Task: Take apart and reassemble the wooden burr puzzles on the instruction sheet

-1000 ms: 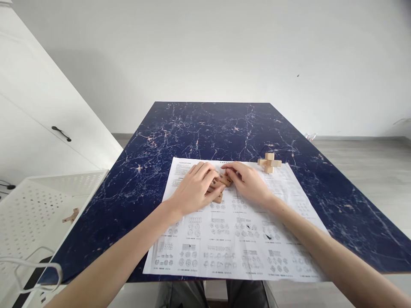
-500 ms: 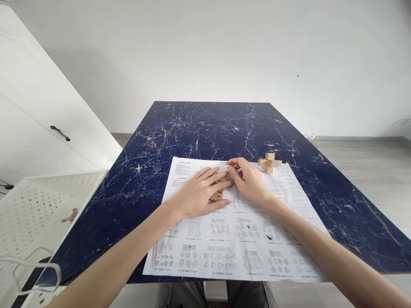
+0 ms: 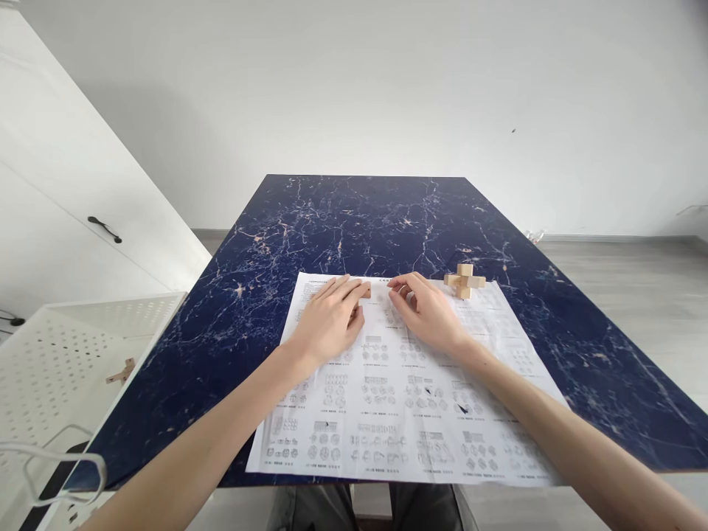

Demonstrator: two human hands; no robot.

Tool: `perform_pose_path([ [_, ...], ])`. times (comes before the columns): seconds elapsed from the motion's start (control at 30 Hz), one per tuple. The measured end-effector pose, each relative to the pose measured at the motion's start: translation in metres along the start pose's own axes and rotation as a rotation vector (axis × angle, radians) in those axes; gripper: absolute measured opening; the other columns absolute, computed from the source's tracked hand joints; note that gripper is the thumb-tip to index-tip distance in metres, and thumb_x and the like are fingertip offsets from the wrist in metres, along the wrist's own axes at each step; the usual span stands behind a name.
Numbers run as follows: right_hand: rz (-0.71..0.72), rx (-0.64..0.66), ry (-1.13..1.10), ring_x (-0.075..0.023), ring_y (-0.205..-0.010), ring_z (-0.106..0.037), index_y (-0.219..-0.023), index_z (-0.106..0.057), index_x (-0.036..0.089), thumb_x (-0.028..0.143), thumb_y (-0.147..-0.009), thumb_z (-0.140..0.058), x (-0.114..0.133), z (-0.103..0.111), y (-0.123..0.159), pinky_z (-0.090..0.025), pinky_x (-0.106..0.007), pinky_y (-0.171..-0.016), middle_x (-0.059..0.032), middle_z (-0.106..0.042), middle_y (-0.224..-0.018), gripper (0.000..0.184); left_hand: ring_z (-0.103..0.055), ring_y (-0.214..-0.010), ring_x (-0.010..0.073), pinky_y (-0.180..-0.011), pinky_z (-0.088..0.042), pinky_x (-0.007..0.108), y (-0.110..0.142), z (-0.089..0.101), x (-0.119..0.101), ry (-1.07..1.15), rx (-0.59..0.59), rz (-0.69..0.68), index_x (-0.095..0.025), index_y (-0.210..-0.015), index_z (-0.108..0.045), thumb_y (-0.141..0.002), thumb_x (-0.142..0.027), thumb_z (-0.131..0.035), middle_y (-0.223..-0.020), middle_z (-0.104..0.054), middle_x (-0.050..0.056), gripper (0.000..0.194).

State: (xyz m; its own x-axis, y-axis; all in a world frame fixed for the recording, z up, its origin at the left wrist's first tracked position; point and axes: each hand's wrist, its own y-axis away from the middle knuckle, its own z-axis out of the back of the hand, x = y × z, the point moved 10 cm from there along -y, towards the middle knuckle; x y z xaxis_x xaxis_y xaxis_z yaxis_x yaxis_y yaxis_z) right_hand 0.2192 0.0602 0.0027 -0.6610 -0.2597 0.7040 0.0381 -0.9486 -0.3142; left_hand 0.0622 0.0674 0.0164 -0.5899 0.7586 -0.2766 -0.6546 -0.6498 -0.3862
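My left hand [image 3: 330, 318] rests palm down on the left part of the printed instruction sheet [image 3: 381, 405]. Its fingers and thumb are bent around wooden puzzle pieces, mostly hidden under the hand; the end of one wooden piece [image 3: 367, 293] shows by the fingertips. My right hand [image 3: 425, 308] lies on the sheet a little to the right, fingers loosely curved, thumb apart from them, and I see nothing in it. Just beyond it, at the sheet's far right corner, stands an assembled wooden cross-shaped puzzle [image 3: 464, 282].
The dark blue marbled table [image 3: 354, 221] stretches away to a white wall. A white perforated bin [image 3: 60, 354] stands at the left, with a small wooden piece [image 3: 120, 371] in it. Nearby are a white cable [image 3: 99, 472] and a white cabinet [image 3: 66, 184] with a black handle.
My left hand has slid left, away from my right hand, and its fingers have drawn together. The wooden pieces between the hands have gone with it. My right hand has barely moved.
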Motion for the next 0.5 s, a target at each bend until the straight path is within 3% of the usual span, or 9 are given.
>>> perform_pose_path([
  [0.2,-0.017,0.023,0.009,-0.0238,-0.083,-0.068,-0.111,-0.064,0.023,0.038,-0.109,-0.051,0.000,-0.001,0.000,-0.058,-0.040,-0.072,-0.0115,-0.071,-0.111,0.020,-0.066,-0.130,0.0339,-0.102,-0.059,0.054,0.001,0.001,0.008,-0.063,0.017,0.082,-0.022,-0.142,-0.062,-0.105,-0.012,-0.044,-0.140,-0.065,0.014,0.042],
  [0.37,-0.008,0.025,0.007,-0.0227,-0.082,-0.068,-0.109,-0.064,0.023,0.037,-0.108,-0.052,0.001,-0.002,0.000,-0.058,-0.039,-0.072,-0.0105,-0.071,-0.110,0.018,-0.069,-0.119,0.0317,-0.090,-0.061,0.049,-0.002,0.002,0.018,-0.010,0.015,0.144,-0.023,-0.133,-0.067,-0.104,-0.023,-0.055,-0.135,-0.065,0.012,0.031],
  [0.5,-0.004,0.028,0.014,-0.0229,-0.083,-0.068,-0.109,-0.064,0.023,0.038,-0.108,-0.052,-0.001,-0.003,0.000,-0.057,-0.039,-0.071,-0.0104,-0.071,-0.110,0.019,-0.069,-0.116,0.0304,-0.091,-0.062,0.047,-0.005,0.002,0.029,0.053,-0.009,0.161,-0.022,-0.126,-0.068,-0.101,-0.028,-0.063,-0.129,-0.066,0.011,0.026],
])
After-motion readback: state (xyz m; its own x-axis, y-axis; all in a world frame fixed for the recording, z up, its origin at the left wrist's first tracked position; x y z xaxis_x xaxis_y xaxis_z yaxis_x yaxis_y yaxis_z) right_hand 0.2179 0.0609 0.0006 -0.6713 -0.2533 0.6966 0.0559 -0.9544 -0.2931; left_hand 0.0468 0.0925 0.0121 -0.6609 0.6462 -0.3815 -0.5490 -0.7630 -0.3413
